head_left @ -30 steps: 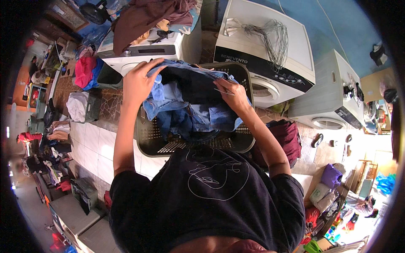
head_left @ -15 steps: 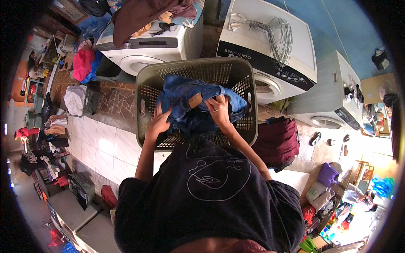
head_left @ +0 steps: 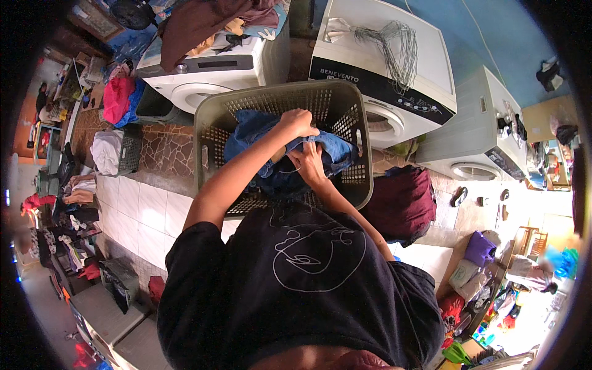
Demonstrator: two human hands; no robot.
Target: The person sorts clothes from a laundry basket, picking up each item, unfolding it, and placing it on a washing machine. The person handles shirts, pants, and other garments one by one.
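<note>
A pair of blue jeans (head_left: 250,134) lies bunched inside a large olive-grey plastic laundry basket (head_left: 368,132) with perforated walls. My left hand (head_left: 299,123) reaches across the jeans, its fingers closed on the denim at the waistband near the basket's middle. Just below it, my right hand (head_left: 310,163) is bent around the same waistband, fingers curled over the cloth. My left forearm covers part of the jeans, including most of a tan patch. Darker denim sits beneath my right hand.
White front-loading washing machines (head_left: 394,55) stand beyond the basket, one topped by a bundle of thin wire (head_left: 398,58). Clothes (head_left: 203,28) lie on the left machine. A maroon cloth heap (head_left: 404,203) is right of the basket; a smaller basket of white cloth (head_left: 106,151) stands left.
My left hand has moved right and away from me, from the jeans' left side to the waistband beside my right hand. My right hand has shifted only slightly.
</note>
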